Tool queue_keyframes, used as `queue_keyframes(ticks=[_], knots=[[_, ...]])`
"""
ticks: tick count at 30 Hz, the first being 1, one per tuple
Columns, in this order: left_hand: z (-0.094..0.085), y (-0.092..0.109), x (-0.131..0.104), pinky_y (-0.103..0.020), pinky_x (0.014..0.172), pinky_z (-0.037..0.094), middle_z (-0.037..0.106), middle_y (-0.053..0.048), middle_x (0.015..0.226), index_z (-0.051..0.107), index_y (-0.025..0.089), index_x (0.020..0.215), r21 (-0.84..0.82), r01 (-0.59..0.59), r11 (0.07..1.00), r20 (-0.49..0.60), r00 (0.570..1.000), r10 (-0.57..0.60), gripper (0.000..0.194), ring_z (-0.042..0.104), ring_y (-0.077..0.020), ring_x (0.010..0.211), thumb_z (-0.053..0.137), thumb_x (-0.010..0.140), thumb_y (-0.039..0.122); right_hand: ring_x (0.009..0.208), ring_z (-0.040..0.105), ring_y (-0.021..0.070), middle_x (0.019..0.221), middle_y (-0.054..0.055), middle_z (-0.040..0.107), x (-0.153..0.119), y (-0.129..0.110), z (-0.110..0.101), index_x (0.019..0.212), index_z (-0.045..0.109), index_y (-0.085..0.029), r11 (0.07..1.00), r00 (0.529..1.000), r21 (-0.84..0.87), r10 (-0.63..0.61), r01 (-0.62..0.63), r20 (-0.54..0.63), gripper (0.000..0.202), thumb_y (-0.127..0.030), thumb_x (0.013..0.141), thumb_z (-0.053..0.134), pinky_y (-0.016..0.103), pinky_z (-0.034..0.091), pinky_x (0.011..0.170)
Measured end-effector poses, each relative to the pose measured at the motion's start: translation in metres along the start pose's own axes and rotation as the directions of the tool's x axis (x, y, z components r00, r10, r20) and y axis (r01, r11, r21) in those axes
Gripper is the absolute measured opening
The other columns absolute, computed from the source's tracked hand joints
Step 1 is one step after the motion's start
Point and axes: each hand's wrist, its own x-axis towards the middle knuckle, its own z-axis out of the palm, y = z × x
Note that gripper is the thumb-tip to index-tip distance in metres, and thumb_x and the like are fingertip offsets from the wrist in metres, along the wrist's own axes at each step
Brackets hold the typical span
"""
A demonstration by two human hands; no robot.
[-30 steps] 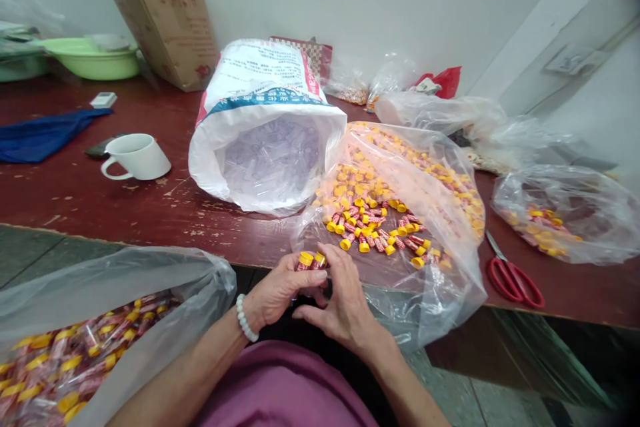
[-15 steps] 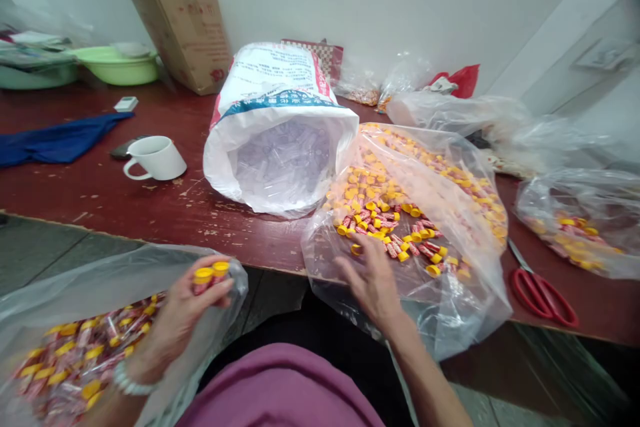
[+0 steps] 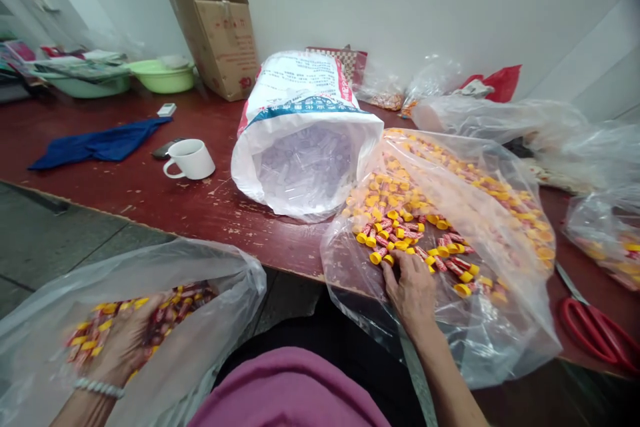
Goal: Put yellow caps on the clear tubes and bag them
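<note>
Down in the clear plastic bag (image 3: 200, 260) at the lower left is my left hand (image 3: 133, 333), over a heap of small red-patterned tubes with yellow caps (image 3: 97, 330). Its fingertips are blurred and sink among the tubes, so their grip is hidden. My right hand (image 3: 414, 287) rests at the mouth of a second clear bag (image 3: 350, 273) on the table. Its fingers are bent and close round a yellow-capped tube (image 3: 384, 257) at the near edge of a spread pile (image 3: 400, 227). Behind stands a white woven sack (image 3: 295, 87) full of clear empty tubes (image 3: 310, 167).
Red-handled scissors (image 3: 590, 327) lie right of the pile, near another bag of capped tubes (image 3: 615, 240). On the left are a white mug (image 3: 193, 160), a blue cloth (image 3: 105, 145), a green basin (image 3: 163, 77) and a cardboard box (image 3: 225, 40). The red table (image 3: 150, 200) has a worn front edge.
My left hand has dropped from the bag's rim, where it held two yellow-capped tubes, into the heap. My right fingers have gone from spread to bent among the tubes. The view has turned left.
</note>
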Motion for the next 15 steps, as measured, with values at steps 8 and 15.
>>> queue_keyframes(ticks=[8,15], knots=[[-0.004,0.039,-0.034,-0.023,0.038,0.035,0.052,0.001,0.046,0.061,0.017,0.073,-0.564,0.116,0.817,0.434,0.884,0.174,0.010,0.045,-0.0126,0.040,0.056,0.066,0.022,0.076,0.056,0.0246,0.079,0.012,0.063,-0.002,0.000,-0.004,0.092,0.062,-0.014,0.994,0.991,-0.036,-0.109,0.106,-0.074,0.034,-0.043,0.086,0.045,0.034,0.043,0.067],[-0.017,0.032,-0.036,-0.025,0.037,0.034,0.050,0.000,0.049,0.061,0.016,0.078,-0.670,0.211,0.712,0.523,0.815,0.251,0.017,0.042,-0.0138,0.039,0.054,0.068,0.027,0.063,0.051,0.0257,0.068,0.010,0.058,0.000,0.002,0.002,0.088,0.063,-0.016,0.987,0.990,-0.085,-0.141,0.139,-0.021,0.039,-0.047,0.086,0.039,0.034,0.035,0.052]])
